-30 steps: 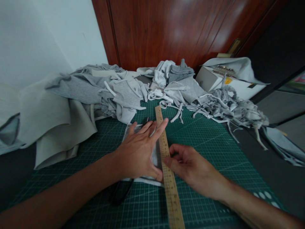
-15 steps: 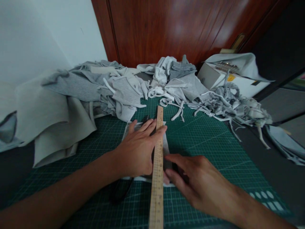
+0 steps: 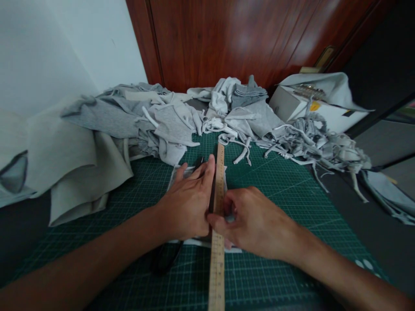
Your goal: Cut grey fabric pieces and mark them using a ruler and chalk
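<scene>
My left hand lies flat with its fingers stretched forward, pressing on a light-edged piece of fabric. Just right of it a wooden ruler runs lengthwise across the fabric. My right hand pinches the ruler near its middle, thumb on the left edge and curled fingers on the right. Black looped handles, apparently scissors, show below my left wrist, and a dark tip sticks out past the fingers. Most of that tool and much of the fabric are hidden under my hands.
A green cutting mat covers the table. Grey cloth pieces are heaped at the back left, with stiffer beige sheets nearer. Tangled cloth strips lie at the right by a white box. Behind stands a wooden door.
My right hand has moved from the fabric beside the ruler onto the ruler and closed on it. The ruler has shifted slightly right. My left forefinger has moved off the ruler, alongside the other fingers.
</scene>
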A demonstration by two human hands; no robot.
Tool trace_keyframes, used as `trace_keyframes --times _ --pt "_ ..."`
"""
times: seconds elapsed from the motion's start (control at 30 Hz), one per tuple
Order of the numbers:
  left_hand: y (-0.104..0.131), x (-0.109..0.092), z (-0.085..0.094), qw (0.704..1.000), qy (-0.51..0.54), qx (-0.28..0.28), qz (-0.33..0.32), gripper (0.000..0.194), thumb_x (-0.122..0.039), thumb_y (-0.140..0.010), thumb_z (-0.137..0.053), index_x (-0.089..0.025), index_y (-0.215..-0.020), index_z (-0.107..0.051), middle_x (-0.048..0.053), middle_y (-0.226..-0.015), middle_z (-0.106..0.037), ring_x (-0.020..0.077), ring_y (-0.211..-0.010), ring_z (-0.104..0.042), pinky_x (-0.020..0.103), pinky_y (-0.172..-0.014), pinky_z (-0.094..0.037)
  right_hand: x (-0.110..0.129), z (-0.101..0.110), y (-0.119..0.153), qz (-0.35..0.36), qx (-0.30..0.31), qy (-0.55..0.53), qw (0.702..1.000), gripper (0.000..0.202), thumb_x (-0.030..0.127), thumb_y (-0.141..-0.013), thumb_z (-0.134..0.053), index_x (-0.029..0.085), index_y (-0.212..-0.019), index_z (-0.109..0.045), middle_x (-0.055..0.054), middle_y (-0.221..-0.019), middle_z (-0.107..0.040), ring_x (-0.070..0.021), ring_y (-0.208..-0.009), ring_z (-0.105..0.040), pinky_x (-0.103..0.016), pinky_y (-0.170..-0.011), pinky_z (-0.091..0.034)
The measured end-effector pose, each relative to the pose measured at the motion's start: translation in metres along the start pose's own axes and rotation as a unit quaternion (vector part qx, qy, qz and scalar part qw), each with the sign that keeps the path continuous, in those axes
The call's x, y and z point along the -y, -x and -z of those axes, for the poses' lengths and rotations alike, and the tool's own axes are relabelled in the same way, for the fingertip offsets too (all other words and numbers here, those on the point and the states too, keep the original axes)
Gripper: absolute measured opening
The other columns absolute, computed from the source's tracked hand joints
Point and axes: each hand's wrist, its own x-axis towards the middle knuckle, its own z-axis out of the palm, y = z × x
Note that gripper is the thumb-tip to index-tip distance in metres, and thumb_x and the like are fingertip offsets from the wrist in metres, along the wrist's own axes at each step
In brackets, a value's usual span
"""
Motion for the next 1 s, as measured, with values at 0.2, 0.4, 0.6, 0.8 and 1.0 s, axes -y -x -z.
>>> trace_keyframes --times 0.2,0.4,0.6,0.8,1.0 --pt "-0.003 0.001 -0.005 0.999 0.021 -0.025 -0.002 0.156 -0.075 -0.060 -0.077 -0.012 -0.167 0.016 0.029 -0.173 -0.027 0.0415 -0.164 -0.020 0.070 -0.128 -0.004 -0.020 -0.006 0.000 -0.045 0.038 -0.164 0.985 0.034 0.028 -0.097 -0.050 0.021 -0.063 -0.055 0.005 -0.055 -0.047 -0.0104 -0.048 -0.042 -0.026 -0.046 -0.029" --pt "-0.002 0.005 -0.005 0.999 0.012 -0.024 -0.030 0.133 -0.078 -0.065 -0.078 -0.026 -0.171 -0.017 0.018 -0.175 -0.030 0.0460 -0.163 -0.019 0.078 -0.124 -0.005 -0.031 -0.009 0.001 -0.019 0.032 -0.156 0.987 0.041 0.039 -0.105 -0.048 0.022 -0.067 -0.052 0.005 -0.058 -0.045 -0.0106 -0.050 -0.038 -0.026 -0.047 -0.027" --pt "-0.001 0.007 -0.004 0.999 0.014 -0.020 -0.044 0.117 -0.083 -0.069 -0.071 -0.022 -0.164 -0.038 0.016 -0.173 -0.035 0.0470 -0.163 -0.019 0.079 -0.124 -0.004 -0.023 -0.016 0.021 0.042 -0.054 0.006 0.998 0.030 0.028 -0.108 -0.043 0.015 -0.103 -0.070 -0.007 -0.078 -0.074 -0.0164 -0.058 -0.063 -0.030 -0.057 -0.040" --pt "-0.003 0.009 0.000 0.999 0.011 0.009 -0.041 0.130 -0.080 -0.068 -0.073 -0.020 -0.170 -0.021 0.016 -0.177 -0.023 0.0469 -0.164 -0.014 0.078 -0.125 -0.004 -0.033 -0.015 0.040 0.086 0.012 0.096 0.992 0.054 0.032 -0.105 -0.057 0.011 -0.154 -0.053 -0.015 -0.103 -0.083 -0.0286 -0.081 -0.079 -0.035 -0.068 -0.052" --pt "-0.004 0.008 0.003 0.999 0.001 0.029 -0.034 0.135 -0.077 -0.068 -0.073 -0.018 -0.172 -0.010 0.016 -0.178 -0.019 0.0466 -0.165 -0.010 0.078 -0.125 -0.001 -0.031 -0.006 0.042 0.061 0.055 0.132 0.988 0.087 0.060 -0.091 -0.077 0.015 -0.161 -0.048 -0.013 -0.095 -0.084 -0.0348 -0.080 -0.081 -0.037 -0.063 -0.050"
